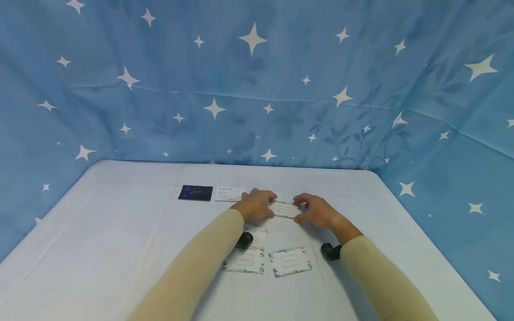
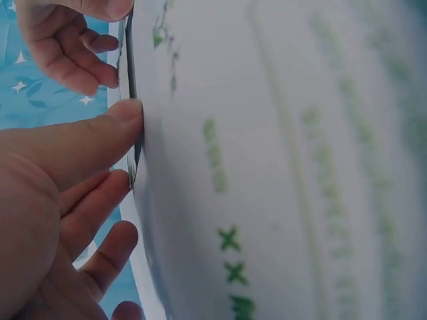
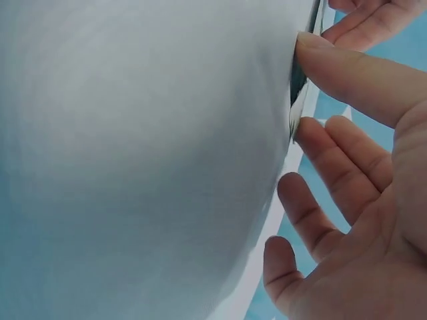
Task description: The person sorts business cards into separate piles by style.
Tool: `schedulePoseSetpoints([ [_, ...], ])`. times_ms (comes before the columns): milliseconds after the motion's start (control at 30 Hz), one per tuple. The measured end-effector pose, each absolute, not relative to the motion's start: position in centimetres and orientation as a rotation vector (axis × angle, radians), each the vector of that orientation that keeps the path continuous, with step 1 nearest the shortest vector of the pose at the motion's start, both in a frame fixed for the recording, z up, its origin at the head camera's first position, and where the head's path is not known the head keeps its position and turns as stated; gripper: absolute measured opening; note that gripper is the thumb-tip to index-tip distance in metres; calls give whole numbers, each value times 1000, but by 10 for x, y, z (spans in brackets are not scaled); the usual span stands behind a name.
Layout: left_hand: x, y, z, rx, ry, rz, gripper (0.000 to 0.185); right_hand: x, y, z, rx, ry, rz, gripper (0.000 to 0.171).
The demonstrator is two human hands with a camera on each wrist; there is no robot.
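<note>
While a leaf-bordered card [image 1: 284, 209] is being held flat toward the back of the counter [image 1: 100, 232], the left hand [image 1: 257, 205] is pinching its left end and the right hand [image 1: 317, 213] its right, both partly curled, presumably so its printed face is showing uncovered. I cannot tell whether it is touching down. Nearer, an angled card [image 1: 291, 262] is lying just apart from a straighter card [image 1: 246, 261]. To the left, a dark card [image 1: 195, 193] and a white card [image 1: 229, 194] are sitting side by side, apparently spaced to avoid overlapping.
</note>
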State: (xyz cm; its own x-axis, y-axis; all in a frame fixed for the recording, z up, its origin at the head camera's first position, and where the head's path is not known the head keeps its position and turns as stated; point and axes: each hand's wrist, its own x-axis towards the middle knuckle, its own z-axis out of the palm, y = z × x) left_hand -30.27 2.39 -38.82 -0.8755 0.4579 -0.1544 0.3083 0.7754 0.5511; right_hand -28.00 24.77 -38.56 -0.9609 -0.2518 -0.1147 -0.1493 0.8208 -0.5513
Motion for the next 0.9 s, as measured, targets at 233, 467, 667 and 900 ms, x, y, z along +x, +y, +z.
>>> schedulePoseSetpoints([
  [233,-306,18,-386,622,2692,738,56,-284,240,-381,-352,2818,-846,54],
  [467,-317,3,-381,540,2738,719,57,-299,221,-377,-382,2818,-855,55],
  [667,-325,-7,-382,493,2761,698,55,-313,206,-379,-341,2788,-882,57],
  [900,-328,-14,-381,428,2753,676,54,-320,194,-385,-313,2782,-884,56],
])
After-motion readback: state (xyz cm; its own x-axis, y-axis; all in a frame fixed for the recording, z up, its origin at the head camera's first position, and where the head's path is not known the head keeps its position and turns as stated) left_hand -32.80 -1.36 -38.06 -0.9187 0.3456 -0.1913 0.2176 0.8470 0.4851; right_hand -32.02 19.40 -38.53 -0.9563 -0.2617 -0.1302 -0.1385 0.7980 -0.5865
